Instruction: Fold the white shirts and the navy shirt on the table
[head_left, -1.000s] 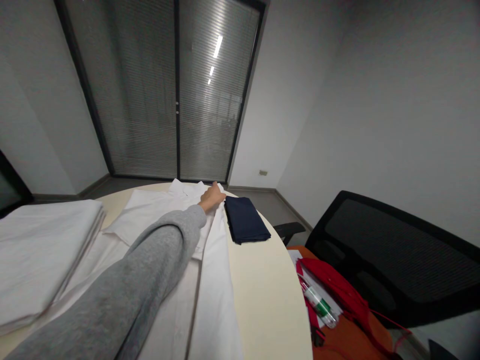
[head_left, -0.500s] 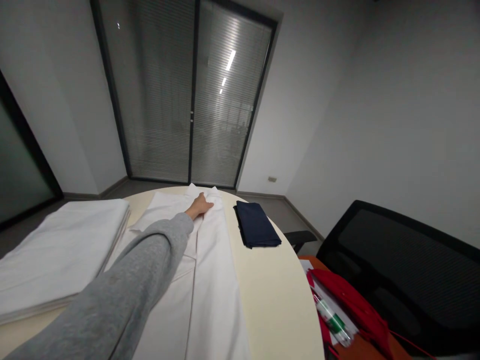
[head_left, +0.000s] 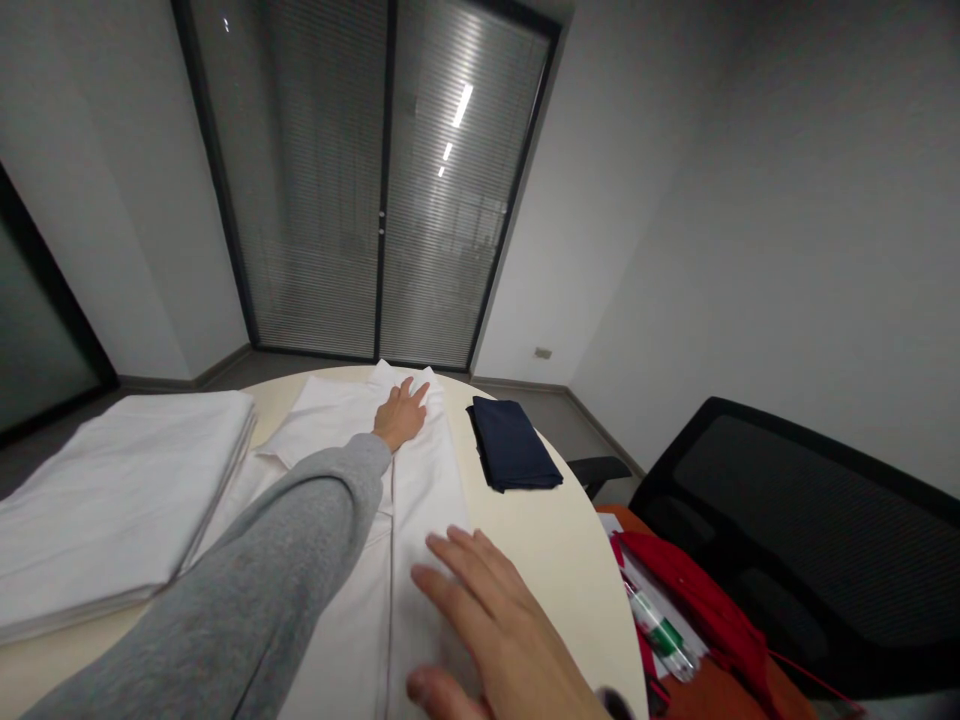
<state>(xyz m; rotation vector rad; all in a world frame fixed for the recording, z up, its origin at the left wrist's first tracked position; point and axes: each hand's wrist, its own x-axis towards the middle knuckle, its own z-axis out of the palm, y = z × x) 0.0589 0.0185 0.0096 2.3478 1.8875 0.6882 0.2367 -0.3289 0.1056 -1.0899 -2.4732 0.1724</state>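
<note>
where right hand (head_left: 499, 625) spreads, white garment (head_left: 429, 485) hidden, cropped below

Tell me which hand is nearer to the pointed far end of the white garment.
Left. The left hand lies on the white garment, just short of its pointed far end; the right hand is well back, nearer the wearer.

Left hand (head_left: 401, 415), in a grey knit sleeve (head_left: 277, 560): fingers spread flat on the collar end of a white fabric shirt (head_left: 429, 475). Right hand (head_left: 510, 630): fingers apart over the shirt's right side; contact unclear. Right of the left fingers: folded navy cloth rectangle (head_left: 516, 445) on the round cream tabletop (head_left: 559, 570). Left of all fingers: folded white cloth stack (head_left: 127, 490). Right of the right fingers, past the tabletop edge: clear green-banded plastic bottle (head_left: 664, 632), red fabric bag (head_left: 690, 580).
</note>
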